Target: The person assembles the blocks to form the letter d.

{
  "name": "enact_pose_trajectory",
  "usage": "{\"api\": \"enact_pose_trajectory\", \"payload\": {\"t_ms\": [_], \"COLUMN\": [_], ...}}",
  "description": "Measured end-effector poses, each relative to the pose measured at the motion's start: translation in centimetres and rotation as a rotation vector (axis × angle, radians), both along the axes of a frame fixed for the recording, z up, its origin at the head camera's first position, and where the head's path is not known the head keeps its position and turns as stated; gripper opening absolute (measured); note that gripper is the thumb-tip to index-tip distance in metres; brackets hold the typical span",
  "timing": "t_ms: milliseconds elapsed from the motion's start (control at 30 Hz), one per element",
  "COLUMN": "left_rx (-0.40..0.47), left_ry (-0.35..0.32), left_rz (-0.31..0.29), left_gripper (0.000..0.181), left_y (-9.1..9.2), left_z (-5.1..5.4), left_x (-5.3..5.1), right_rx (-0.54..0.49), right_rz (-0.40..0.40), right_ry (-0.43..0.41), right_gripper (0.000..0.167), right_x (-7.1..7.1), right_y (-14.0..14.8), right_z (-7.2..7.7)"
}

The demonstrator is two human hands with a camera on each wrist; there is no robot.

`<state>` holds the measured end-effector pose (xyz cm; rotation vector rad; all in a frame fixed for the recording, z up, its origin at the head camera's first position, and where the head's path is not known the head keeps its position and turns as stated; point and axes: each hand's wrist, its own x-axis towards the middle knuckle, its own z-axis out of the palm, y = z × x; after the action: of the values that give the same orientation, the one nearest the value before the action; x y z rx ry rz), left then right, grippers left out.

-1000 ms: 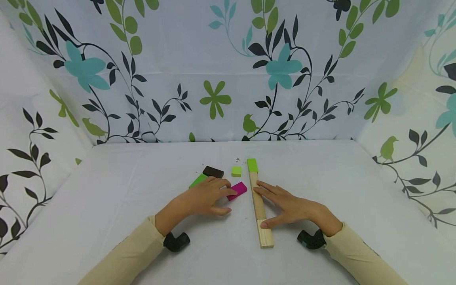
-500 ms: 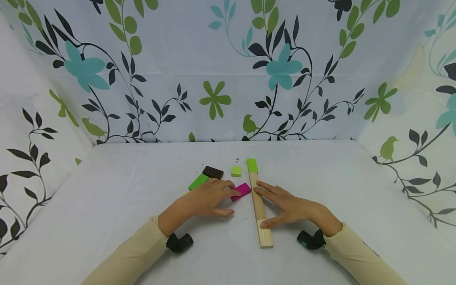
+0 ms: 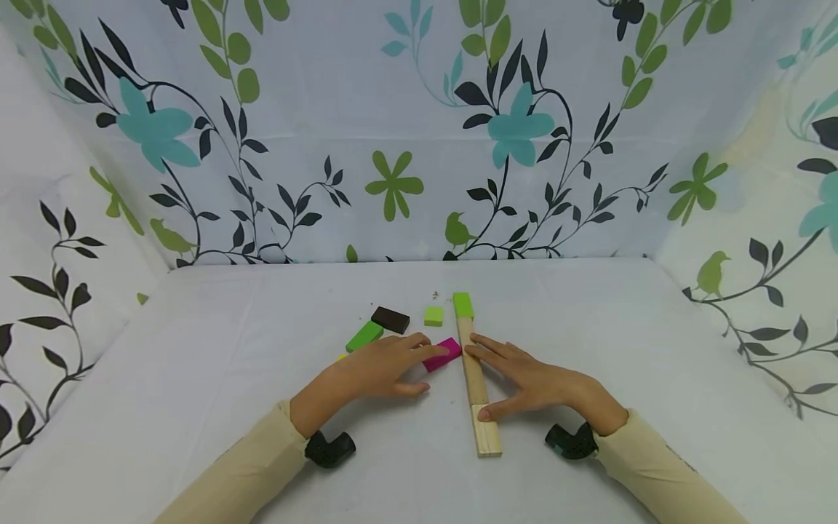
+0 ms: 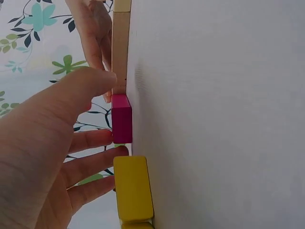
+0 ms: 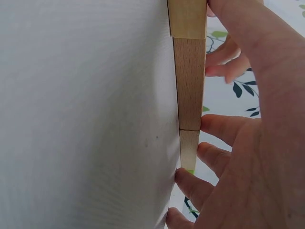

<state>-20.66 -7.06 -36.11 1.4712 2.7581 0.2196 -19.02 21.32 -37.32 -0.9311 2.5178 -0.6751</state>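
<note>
A magenta block (image 3: 431,364) lies slanted on the white table, its right corner at the side of a straight row of wooden blocks (image 3: 476,382). My left hand (image 3: 376,367) has its fingers on the magenta block, thumb held apart from it. Spread along the row's right side, my right hand (image 3: 540,375) touches it with fingers and thumb. The row ends in a lime green block (image 3: 463,306) at the far end and a pale wooden block (image 3: 487,438) at the near end. In the left wrist view, yellow blocks (image 4: 132,188) stand close by my left fingers.
Beyond my left hand lie a green block (image 3: 364,337) and a dark brown block (image 3: 390,320). A small lime piece (image 3: 433,316) sits left of the row's far end. A patterned cloth (image 3: 301,131) hangs behind and beside the table.
My left hand has moved slightly right, sliding the magenta block rightward to the wooden row. Over the last half second little differs. My right hand has stayed in place.
</note>
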Motion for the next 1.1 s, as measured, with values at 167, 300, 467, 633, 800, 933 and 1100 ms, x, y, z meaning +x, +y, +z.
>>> {"api": "enact_pose_trajectory", "payload": {"t_ms": [167, 300, 467, 633, 800, 933, 1100], "left_rx": [0.041, 0.060, 0.074, 0.106, 0.113, 0.113, 0.102], "left_ry": [0.007, 0.037, 0.080, 0.099, 0.092, 0.110, 0.133], "left_rz": [0.016, 0.057, 0.110, 0.136, 0.177, 0.217, 0.258], "left_gripper": [0.053, 0.050, 0.045, 0.041, 0.039, 0.036, 0.033], "left_y": [-1.0, -1.9, -3.0, -4.2, -5.2, -5.8, -6.4], "left_z": [-0.1, -0.3, -0.7, -0.7, -0.9, -1.1, -1.1], "left_x": [0.0, 0.0, -0.1, -0.1, -0.3, -0.5, -0.7], "right_rx": [0.001, 0.007, 0.008, 0.007, -0.003, -0.013, -0.016], "right_rz": [0.007, 0.012, 0.011, 0.009, 0.005, 0.008, 0.010], "right_ry": [0.011, 0.019, 0.016, 0.011, 0.010, 0.014, 0.015], "right_gripper": [0.096, 0.096, 0.096, 0.096, 0.096, 0.096, 0.096], "right_x": [0.0, 0.0, 0.0, 0.0, 0.1, 0.1, 0.1], "right_y": [-0.1, -0.1, -0.2, -0.2, 0.0, 0.0, 0.0], "right_z": [-0.1, -0.1, -0.2, -0.3, -0.3, -0.4, -0.4]}}
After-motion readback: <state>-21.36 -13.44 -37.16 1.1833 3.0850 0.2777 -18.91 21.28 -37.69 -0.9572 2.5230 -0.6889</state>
